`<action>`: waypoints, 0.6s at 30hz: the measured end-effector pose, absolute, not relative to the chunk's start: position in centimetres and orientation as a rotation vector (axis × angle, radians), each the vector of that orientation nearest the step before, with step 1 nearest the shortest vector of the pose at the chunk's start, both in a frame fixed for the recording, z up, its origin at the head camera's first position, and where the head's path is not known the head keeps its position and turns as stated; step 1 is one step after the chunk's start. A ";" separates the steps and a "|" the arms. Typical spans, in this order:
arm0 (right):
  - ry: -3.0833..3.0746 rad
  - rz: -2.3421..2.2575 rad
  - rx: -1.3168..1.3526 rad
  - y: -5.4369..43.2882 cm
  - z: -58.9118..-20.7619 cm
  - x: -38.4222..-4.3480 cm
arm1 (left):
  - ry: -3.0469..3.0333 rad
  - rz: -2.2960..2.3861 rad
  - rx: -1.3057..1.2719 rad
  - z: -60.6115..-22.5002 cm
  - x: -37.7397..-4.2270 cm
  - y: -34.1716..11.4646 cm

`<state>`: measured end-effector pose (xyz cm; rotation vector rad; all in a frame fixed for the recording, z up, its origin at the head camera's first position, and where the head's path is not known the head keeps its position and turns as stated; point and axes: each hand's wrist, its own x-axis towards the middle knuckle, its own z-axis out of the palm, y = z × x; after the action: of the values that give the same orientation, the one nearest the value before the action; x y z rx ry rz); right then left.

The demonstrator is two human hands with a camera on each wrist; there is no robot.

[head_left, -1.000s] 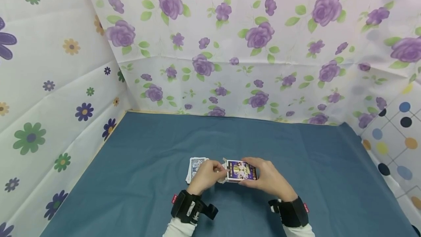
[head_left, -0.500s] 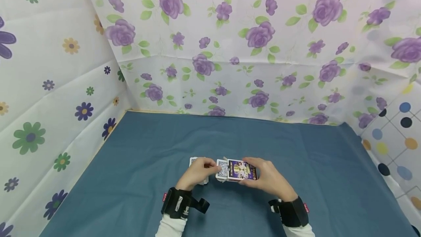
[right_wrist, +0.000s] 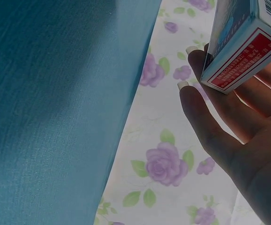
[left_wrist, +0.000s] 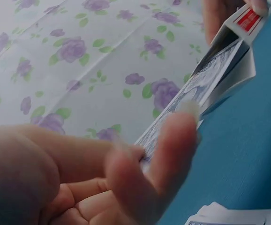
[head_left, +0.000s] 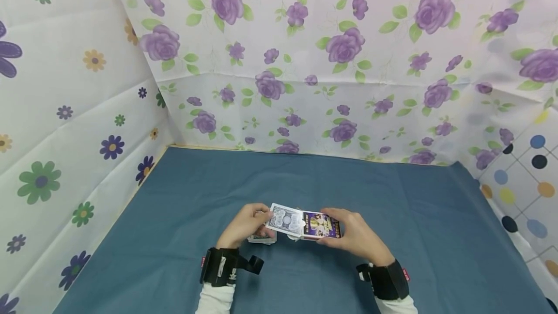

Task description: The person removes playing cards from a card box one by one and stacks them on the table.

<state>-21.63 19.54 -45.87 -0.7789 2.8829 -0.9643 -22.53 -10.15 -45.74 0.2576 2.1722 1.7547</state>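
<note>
My right hand point(head_left: 359, 239) grips a purple playing card box point(head_left: 321, 225) with a trophy picture, its opening turned to the left. Between the fingers and thumb of my left hand point(head_left: 245, 224) is the outer end of a playing card point(head_left: 285, 219), patterned back up. The card's other end lies at the mouth of the box. In the left wrist view the card point(left_wrist: 191, 93) runs into the opening, with a white flap point(left_wrist: 236, 77) folded out. A pile of cards point(head_left: 262, 239) lies on the table under my left hand, which hides most of it.
A blue cloth point(head_left: 209, 183) covers the table. Floral curtains point(head_left: 270, 86) stand behind it and on the left, and a dotted sheet point(head_left: 536, 188) hangs at the right. Each wrist wears a black strap point(head_left: 220, 266).
My left hand has moved left, drawing the card most of its length out of the box. The right hand and box have stayed in place.
</note>
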 end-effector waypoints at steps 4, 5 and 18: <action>2.874 -0.964 -0.772 19.5 -45.9 -21.7 | 2.202 1.787 0.223 -45.9 -22.8 -10.6; 2.875 -0.963 -0.773 19.5 -45.9 -21.7 | 2.214 1.792 0.211 -46.0 -22.8 -10.7; 2.886 -0.958 -0.780 19.5 -46.3 -21.8 | 2.314 1.986 -0.202 -47.3 -23.5 -11.7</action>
<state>-21.75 19.48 -46.32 -0.7800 2.8857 -0.9580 -23.50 -11.75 -47.32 -0.2023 2.3137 1.9864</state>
